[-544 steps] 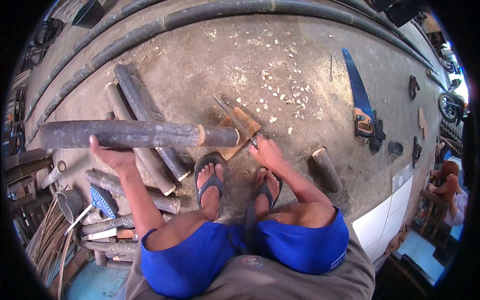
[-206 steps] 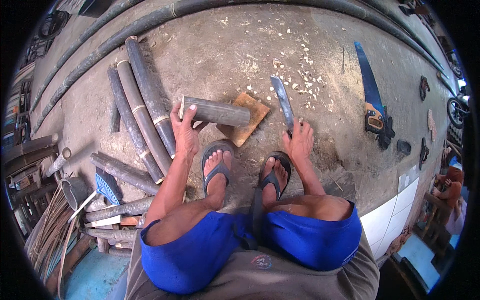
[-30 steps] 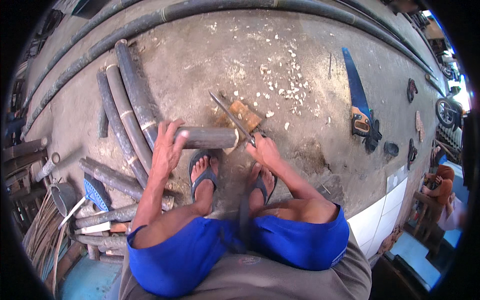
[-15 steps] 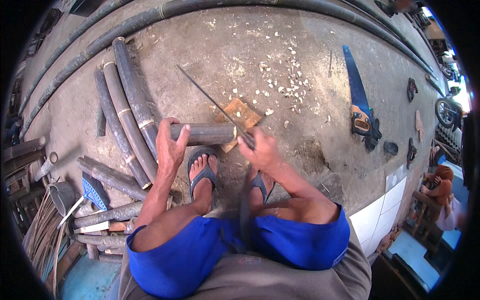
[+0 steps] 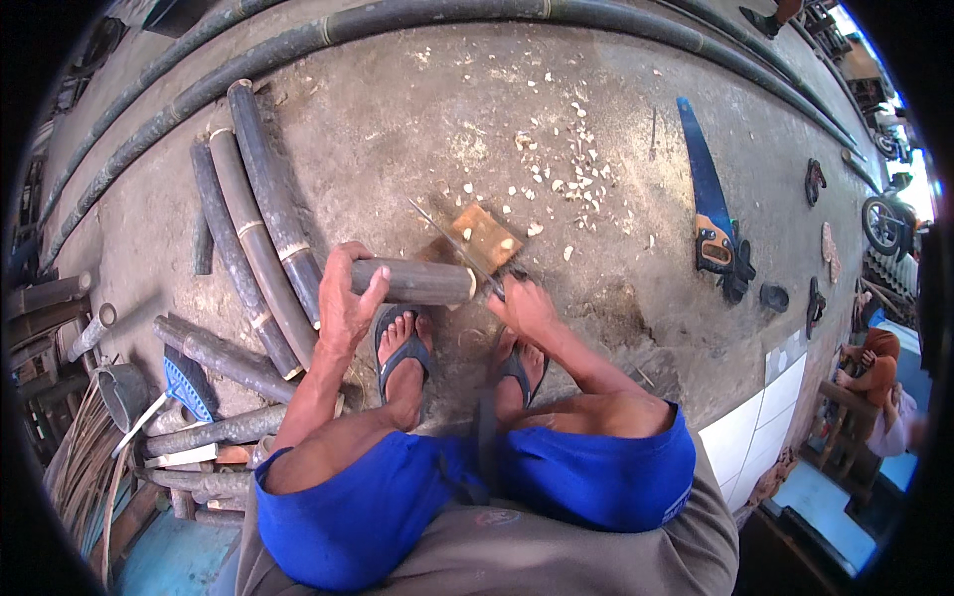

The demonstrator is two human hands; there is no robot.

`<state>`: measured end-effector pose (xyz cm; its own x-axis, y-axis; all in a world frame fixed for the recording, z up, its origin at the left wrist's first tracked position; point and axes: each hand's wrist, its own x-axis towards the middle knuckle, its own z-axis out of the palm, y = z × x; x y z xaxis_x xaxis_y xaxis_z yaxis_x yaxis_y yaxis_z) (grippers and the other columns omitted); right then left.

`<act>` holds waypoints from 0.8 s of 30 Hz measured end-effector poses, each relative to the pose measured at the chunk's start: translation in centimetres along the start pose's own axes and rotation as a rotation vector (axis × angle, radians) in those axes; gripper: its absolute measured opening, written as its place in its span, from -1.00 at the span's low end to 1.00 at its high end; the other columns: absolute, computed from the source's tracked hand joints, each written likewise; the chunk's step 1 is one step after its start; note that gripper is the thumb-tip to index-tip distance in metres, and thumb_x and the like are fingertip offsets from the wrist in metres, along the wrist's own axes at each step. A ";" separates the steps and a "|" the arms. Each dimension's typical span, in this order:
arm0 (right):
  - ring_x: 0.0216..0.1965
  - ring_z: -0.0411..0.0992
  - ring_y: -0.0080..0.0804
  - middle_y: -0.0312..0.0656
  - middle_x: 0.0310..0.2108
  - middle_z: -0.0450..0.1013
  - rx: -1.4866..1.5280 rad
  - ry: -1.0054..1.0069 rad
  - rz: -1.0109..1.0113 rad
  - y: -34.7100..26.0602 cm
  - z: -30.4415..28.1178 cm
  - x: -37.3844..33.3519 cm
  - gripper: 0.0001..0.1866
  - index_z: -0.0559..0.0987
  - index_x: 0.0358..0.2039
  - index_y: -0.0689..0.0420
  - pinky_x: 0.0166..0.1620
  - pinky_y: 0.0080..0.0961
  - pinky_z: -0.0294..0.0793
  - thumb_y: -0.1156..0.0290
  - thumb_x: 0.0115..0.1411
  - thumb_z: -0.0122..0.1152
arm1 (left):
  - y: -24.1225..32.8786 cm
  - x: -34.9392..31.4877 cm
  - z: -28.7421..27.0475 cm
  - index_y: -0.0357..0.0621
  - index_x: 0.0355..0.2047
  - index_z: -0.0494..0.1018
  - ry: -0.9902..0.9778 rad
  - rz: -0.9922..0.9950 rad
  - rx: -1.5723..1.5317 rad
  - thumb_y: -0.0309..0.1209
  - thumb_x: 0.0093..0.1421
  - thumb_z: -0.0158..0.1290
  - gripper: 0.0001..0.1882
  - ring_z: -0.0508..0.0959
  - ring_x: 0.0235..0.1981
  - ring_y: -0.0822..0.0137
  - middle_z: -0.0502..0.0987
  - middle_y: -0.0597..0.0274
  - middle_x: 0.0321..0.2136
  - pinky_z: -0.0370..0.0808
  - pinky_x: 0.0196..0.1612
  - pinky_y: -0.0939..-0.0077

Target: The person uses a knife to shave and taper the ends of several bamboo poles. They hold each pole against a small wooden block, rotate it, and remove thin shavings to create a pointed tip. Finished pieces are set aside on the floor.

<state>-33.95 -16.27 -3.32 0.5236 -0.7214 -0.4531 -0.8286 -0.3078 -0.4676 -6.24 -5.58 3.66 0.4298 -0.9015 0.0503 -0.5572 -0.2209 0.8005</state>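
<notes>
My left hand is closed round the left end of a short bamboo section, thumb on top. The section lies roughly level above my sandalled feet, its pale cut end facing right. My right hand grips the handle of a long, thin-bladed machete. Its blade slants up to the left, passing close by the cut end; whether it touches cannot be made out. Just beyond the blade, a square wooden block rests on the floor with pale chips on it.
Several cut bamboo lengths lie at left, near a blue dustpan-like tool and a bucket. Long bamboo poles cross the far side. Pale chips are scattered ahead. A handsaw lies at right; a person sits far right.
The machete has swung nearer and to the right, its tip now closer to the block. The bamboo section's cut end has dipped slightly toward me. Pale chips now show on the block.
</notes>
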 end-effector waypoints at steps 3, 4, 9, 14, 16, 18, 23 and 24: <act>-0.30 0.57 0.34 0.26 -0.40 0.58 0.102 0.016 -0.019 0.4 0.8 -0.2 -0.60 0.55 -0.26 0.26 -0.18 0.14 0.57 0.11 0.24 0.23 | -0.7 -0.5 0.0 -0.26 -0.07 0.41 0.066 0.033 -0.039 -0.38 0.14 0.25 -0.60 0.53 -0.12 0.05 0.49 -0.02 -0.17 0.45 0.04 0.27; -0.30 0.57 0.34 0.27 -0.40 0.58 0.112 0.035 -0.023 -0.1 0.7 0.1 -0.61 0.55 -0.26 0.25 -0.18 0.14 0.56 0.11 0.24 0.23 | -1.1 -0.3 0.0 -0.26 -0.05 0.42 0.106 0.066 -0.057 -0.38 0.14 0.24 -0.59 0.52 -0.11 0.05 0.49 -0.03 -0.16 0.45 0.05 0.28; -0.33 0.57 0.33 0.25 -0.44 0.57 0.172 0.108 -0.032 -0.3 -0.2 0.6 -0.62 0.55 -0.24 0.22 -0.20 0.14 0.56 0.11 0.24 0.24 | 0.6 1.1 -0.6 -0.23 0.10 0.42 -0.018 0.033 0.066 -0.27 0.16 0.20 -0.47 0.52 0.01 -0.04 0.49 -0.10 -0.09 0.40 0.17 0.19; -0.36 0.58 0.26 0.19 -0.46 0.57 0.192 0.122 -0.082 -1.0 -1.5 0.0 -0.63 0.54 -0.25 0.23 -0.27 0.11 0.55 0.12 0.25 0.25 | -0.3 0.9 -1.5 -0.21 0.02 0.47 -0.138 -0.328 -0.174 -0.22 0.25 0.16 -0.58 0.51 -0.15 0.22 0.53 0.05 -0.18 0.44 -0.01 0.33; -0.36 0.59 0.24 0.18 -0.48 0.56 0.291 0.190 -0.188 -4.2 -4.7 -0.9 -0.63 0.54 -0.25 0.23 -0.30 0.09 0.55 0.12 0.26 0.25 | -0.7 0.3 -1.4 -0.22 -0.05 0.50 -0.097 -0.418 -0.220 -0.24 0.24 0.18 -0.63 0.48 -0.22 0.32 0.54 0.14 -0.24 0.44 -0.10 0.39; -0.39 0.59 0.22 0.18 -0.51 0.55 0.385 0.302 -0.304 -6.8 -7.2 -1.7 -0.63 0.53 -0.26 0.25 -0.33 0.05 0.54 0.13 0.27 0.25 | -0.5 0.5 -0.3 -0.23 -0.13 0.52 -0.011 -0.421 -0.149 -0.26 0.23 0.20 -0.68 0.43 -0.27 0.41 0.53 0.23 -0.30 0.42 -0.16 0.45; -0.49 0.57 0.17 0.13 -0.59 0.51 0.019 0.238 -0.166 -2.3 -1.6 -0.5 -0.63 0.53 -0.27 0.31 -0.38 -0.06 0.54 0.18 0.26 0.27 | 0.3 1.0 0.8 -0.26 -0.21 0.54 0.049 -0.305 -0.079 -0.32 0.21 0.21 -0.74 0.54 -0.24 0.28 0.57 0.11 -0.32 0.46 -0.09 0.38; -0.46 0.58 0.18 0.15 -0.56 0.53 0.030 0.187 -0.120 -1.0 -0.6 -0.4 -0.62 0.53 -0.28 0.28 -0.38 -0.02 0.54 0.15 0.27 0.27 | 0.3 1.1 0.9 -0.27 -0.21 0.54 0.059 -0.275 -0.071 -0.32 0.21 0.21 -0.74 0.56 -0.23 0.25 0.58 0.08 -0.31 0.47 -0.08 0.36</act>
<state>-33.41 -16.02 -2.21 0.5701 -0.7840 -0.2455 -0.7549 -0.3820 -0.5331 -6.65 -6.97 3.42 0.5996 -0.7877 -0.1411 -0.3639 -0.4255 0.8286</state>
